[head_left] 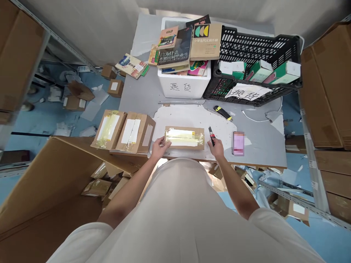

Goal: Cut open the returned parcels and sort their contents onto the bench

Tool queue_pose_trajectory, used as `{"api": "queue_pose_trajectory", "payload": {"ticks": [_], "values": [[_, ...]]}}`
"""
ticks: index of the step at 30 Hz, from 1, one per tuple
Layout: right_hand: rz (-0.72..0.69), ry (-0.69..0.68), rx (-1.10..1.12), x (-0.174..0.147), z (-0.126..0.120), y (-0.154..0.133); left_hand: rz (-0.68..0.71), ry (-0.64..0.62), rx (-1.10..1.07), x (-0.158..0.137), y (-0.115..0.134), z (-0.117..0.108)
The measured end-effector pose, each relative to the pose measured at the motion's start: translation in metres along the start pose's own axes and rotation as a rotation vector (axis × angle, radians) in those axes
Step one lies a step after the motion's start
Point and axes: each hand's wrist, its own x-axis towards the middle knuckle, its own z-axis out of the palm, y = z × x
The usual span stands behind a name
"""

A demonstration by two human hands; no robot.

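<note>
Along the table's far side, head view: foam bin (182,94) stood heaped with books (175,45), some stacked above its rim. Black crate (219,87) sat right beside it, green-and-white cartons (261,71) inside, paper sign (248,92) on its front. More books (131,65) lay loose left of the bin. Two taped boxes (130,133) stood side by side, taking up the table's near left corner, close to the left hand (160,147). Yellow knife (222,112) lay just in front of the crate; cable (256,118) ran to its right. Pink rectangle (238,143), pixelated, lay near the right hand (216,147); couldn't tell what it was.

Table (263,146) was grey, with a scuffed white patch (189,115) mid-surface. Taped parcel (184,138) lay flat on that patch at the near edge, label up, between the hands. Big open carton (55,175) stood low at left, smaller parcels (100,186) down in it. Blue floor (315,241) was littered with paper and boxes. Racks at both sides carried large cartons (323,95).

Both arms reached forward and down, one either side of the torso. Left hand gripped the parcel's left end, thumb on the near corner. Right hand was closed around the red cutter (212,135), tip pointing away from the body, well clear of the parcel's right end.
</note>
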Motion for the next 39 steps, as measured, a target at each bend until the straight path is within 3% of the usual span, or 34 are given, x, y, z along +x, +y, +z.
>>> {"api": "queue_pose_trajectory", "payload": {"ticks": [4,6,8,11,14,16,19,22,27,32,35,39], "values": [[0.123,-0.058,-0.357,0.005,-0.004,0.020,0.056,0.043,0.090,-0.004,0.001,-0.001],[0.107,-0.115,-0.373,0.007,-0.007,0.023,0.187,0.114,0.206,-0.009,0.003,-0.002],[0.080,-0.119,-0.298,0.009,-0.012,0.020,0.405,0.161,0.350,-0.013,0.006,-0.002],[-0.022,0.028,-0.091,0.007,-0.026,0.002,0.761,0.013,0.508,-0.019,0.007,0.004],[-0.298,0.125,-0.002,-0.003,-0.042,-0.034,0.935,-0.203,0.552,-0.020,0.004,0.016],[-0.556,0.020,-0.090,-0.011,-0.050,-0.062,0.954,-0.252,0.558,-0.018,0.000,0.024],[-0.895,-0.255,-0.396,-0.019,-0.054,-0.101,0.966,-0.258,0.566,-0.012,-0.007,0.031],[-1.024,-0.398,-0.693,-0.017,-0.052,-0.124,1.010,-0.240,0.560,-0.008,-0.011,0.032],[-1.007,-0.410,-0.865,-0.009,-0.047,-0.141,1.020,-0.232,0.544,-0.006,-0.010,0.032],[-0.974,-0.436,-0.877,-0.013,-0.056,-0.152,0.905,-0.294,0.547,-0.007,-0.008,0.032],[-0.902,-0.434,-0.934,-0.016,-0.078,-0.139,0.833,-0.310,0.555,-0.008,-0.011,0.032],[-0.782,-0.405,-0.946,-0.016,-0.114,-0.098,0.796,-0.326,0.527,-0.007,-0.016,0.034]]}}
